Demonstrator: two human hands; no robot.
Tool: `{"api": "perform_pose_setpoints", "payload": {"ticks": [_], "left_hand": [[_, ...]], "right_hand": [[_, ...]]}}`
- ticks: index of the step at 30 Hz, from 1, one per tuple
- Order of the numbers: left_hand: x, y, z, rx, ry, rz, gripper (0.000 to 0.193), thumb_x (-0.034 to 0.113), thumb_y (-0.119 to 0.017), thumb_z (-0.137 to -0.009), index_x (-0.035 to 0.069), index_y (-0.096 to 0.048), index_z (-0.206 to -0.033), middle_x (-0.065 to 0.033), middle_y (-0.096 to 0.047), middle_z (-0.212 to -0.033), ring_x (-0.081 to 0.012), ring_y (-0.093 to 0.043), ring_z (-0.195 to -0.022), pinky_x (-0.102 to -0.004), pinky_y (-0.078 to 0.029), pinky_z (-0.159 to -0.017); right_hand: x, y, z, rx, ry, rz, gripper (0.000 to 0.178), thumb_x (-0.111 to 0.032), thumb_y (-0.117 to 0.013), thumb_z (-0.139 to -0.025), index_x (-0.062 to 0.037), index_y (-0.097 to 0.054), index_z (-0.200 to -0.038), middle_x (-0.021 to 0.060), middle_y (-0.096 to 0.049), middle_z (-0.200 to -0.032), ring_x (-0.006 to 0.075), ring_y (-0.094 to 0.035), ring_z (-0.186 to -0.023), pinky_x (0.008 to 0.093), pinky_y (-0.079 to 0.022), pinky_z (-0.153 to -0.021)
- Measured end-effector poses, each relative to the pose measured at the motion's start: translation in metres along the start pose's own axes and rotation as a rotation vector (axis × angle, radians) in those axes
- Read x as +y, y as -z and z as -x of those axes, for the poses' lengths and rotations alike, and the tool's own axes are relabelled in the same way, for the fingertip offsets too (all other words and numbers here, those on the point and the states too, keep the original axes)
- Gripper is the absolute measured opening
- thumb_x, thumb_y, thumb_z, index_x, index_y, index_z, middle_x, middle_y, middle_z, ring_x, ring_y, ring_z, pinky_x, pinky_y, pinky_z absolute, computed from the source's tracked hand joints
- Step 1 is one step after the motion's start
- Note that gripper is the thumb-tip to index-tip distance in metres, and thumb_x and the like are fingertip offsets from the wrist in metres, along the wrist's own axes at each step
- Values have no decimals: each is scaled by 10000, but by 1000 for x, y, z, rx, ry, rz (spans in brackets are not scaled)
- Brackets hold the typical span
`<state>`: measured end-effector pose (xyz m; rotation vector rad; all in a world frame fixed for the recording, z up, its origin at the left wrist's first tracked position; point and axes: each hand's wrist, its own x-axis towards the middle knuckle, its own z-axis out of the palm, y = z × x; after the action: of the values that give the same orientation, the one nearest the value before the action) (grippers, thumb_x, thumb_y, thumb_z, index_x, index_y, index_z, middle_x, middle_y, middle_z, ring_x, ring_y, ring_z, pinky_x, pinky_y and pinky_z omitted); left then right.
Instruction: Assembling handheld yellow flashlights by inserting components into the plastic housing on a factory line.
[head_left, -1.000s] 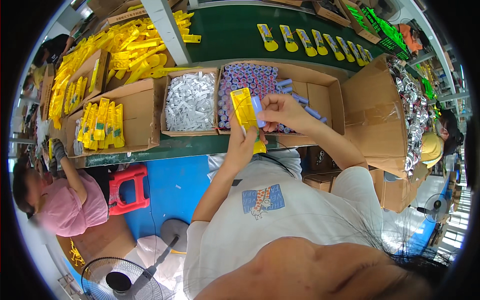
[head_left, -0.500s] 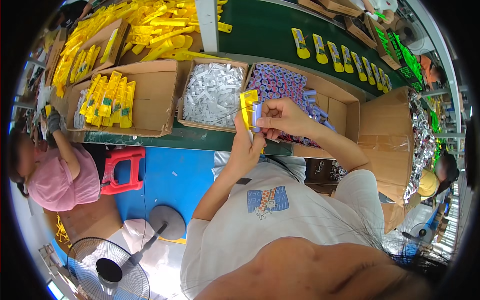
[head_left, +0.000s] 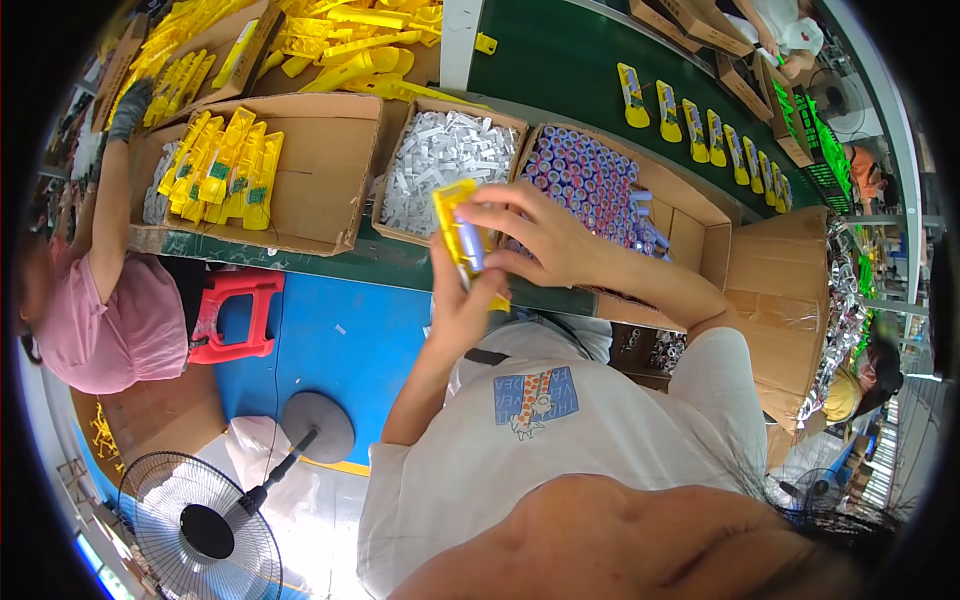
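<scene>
My left hand (head_left: 460,306) grips a long yellow plastic housing (head_left: 449,203), tilted in front of my chest. A purple cylindrical battery (head_left: 469,246) lies along the housing, apparently inside its hollow. My right hand (head_left: 550,238) has its fingers at the battery's upper end and its thumb near the lower end. Whether the battery is fully seated cannot be made out. Just beyond my hands stand a carton of small white plastic parts (head_left: 455,160) and a carton of upright purple batteries (head_left: 585,178), some of them lying loose on its right side.
To the left, a carton (head_left: 325,200) holds yellow housings with green circuit boards. A row of filled yellow housings (head_left: 667,108) lies on the dark green surface beyond. A tall carton (head_left: 775,300) stands right. A co-worker in pink (head_left: 130,320), red stool (head_left: 235,312) and fan (head_left: 205,530) are left.
Both hands have shifted left with the housing. The battery, held upright beside the housing before, now lies along it, with my right fingers spread over it. The co-worker's gloved hand has reached farther forward.
</scene>
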<state>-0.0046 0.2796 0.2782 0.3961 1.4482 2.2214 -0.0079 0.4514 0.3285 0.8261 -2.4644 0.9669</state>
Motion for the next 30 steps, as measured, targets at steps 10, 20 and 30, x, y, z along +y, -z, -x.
{"api": "perform_pose_setpoints", "payload": {"ticks": [10,20,30], "left_hand": [[9,9,7,79,168,315,448,130,-481,-910,130,-332,-1333,-119,-533,-1063,-208,-582,-766,-375,-547,-675],[6,10,8,43,212,272,383,155,-480,-934,103,-335,-1284,-117,-538,-1032,-203,-602,-764,-370,-574,-656],[-5,5,-3,63,174,36,426,344,-405,-1033,124,-267,-1371,-114,-545,-967,-181,-611,-637,-327,-556,-563]], "right_hand": [[94,-13,-37,-605,-214,275,102,-74,-734,-698,-59,-737,-799,102,-672,-782,287,-663,-794,414,-524,-666],[89,-5,-41,-439,-219,83,118,-114,-645,-784,-29,-622,-863,103,-613,-889,273,-624,-884,380,-494,-738],[26,8,-36,-305,-454,-135,164,-125,-559,-952,-63,-505,-1093,138,-602,-929,250,-633,-822,375,-488,-717]]}}
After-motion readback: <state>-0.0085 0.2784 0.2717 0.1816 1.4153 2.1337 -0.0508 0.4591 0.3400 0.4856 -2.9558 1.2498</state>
